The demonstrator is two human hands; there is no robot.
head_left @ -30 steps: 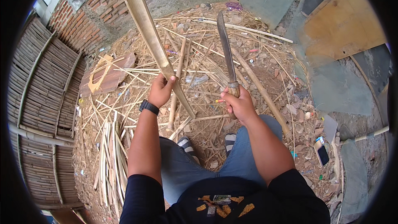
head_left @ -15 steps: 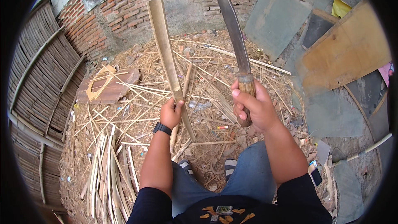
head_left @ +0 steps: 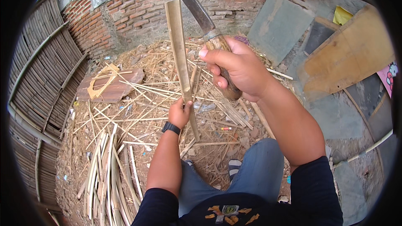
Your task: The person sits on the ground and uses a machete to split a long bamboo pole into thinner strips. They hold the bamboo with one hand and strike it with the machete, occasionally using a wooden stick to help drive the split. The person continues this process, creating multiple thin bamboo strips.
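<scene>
Left hand grips the bamboo slat low, standing it upright; right hand clenches the machete handle beside it. Slat looks stiff, light, splintery.

Single view from a head-worn fisheye camera, looking steeply down and forward over the person's own lap. Both forearms enter from the lower edge; the right hand sits close to the lens and appears large, the left hand lower and farther off. Straight edges of the brick wall and the woven fence bend toward the dark circular rim.
</scene>
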